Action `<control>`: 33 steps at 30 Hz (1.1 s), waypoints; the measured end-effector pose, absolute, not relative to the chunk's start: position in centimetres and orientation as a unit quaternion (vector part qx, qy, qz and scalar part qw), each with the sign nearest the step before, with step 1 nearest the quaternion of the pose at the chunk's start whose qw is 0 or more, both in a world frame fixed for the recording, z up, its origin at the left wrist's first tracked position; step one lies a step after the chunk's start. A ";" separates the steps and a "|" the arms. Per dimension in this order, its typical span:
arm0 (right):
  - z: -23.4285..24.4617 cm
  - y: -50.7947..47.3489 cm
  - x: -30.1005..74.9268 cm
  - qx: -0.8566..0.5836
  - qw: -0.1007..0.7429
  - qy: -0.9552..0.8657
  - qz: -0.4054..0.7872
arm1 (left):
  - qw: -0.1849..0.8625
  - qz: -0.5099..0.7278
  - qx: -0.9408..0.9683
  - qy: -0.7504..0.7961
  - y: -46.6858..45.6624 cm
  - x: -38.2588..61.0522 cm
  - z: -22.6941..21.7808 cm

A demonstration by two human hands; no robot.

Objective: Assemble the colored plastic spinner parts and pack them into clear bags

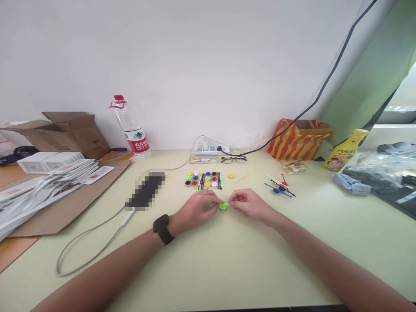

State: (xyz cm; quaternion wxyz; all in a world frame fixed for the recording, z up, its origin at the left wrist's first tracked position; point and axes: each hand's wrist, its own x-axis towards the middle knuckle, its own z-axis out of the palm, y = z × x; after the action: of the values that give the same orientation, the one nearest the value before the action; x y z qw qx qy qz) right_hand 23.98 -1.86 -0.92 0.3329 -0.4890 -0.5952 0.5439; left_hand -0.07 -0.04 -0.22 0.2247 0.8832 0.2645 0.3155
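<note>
A small green round spinner base with a clear foot sits on the table, a green plastic arrow lying across its top. My left hand, wearing a ring, comes from the left with its index finger and thumb closed at the arrow's left part. From the other side my right hand pinches the arrow's right end between thumb and fingertips. Behind the hands are rows of coloured round bases and a bundle of coloured arrows. A yellow base and a yellow arrow lie apart.
At right are several assembled spinners and a small bag of parts. Glasses and a power strip lie by the wall. A water bottle, a pixelated dark object with a cable, and cardboard stand left.
</note>
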 end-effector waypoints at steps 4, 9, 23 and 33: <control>-0.9 -1.9 23.8 -0.487 0.331 -0.613 0.527 | 0.185 0.301 0.900 0.255 0.0 -0.2 -0.3; -1.1 -1.9 23.7 -0.487 0.332 -0.636 0.498 | 0.171 0.283 0.910 0.249 -0.1 -0.1 -0.2; -0.5 -2.3 24.4 -0.514 0.369 -0.702 0.327 | 0.249 0.310 0.868 0.299 -0.5 -0.7 0.6; 1.4 -1.8 26.1 -0.498 0.476 -0.547 0.475 | 0.244 0.394 0.805 0.370 0.5 -1.0 -0.4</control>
State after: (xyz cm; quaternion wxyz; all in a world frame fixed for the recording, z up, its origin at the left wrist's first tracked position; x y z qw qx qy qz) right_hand 26.06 -1.82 1.42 0.4761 -0.4983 -0.5469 0.4753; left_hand -1.01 0.53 -0.35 0.2439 0.8055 0.3696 0.3938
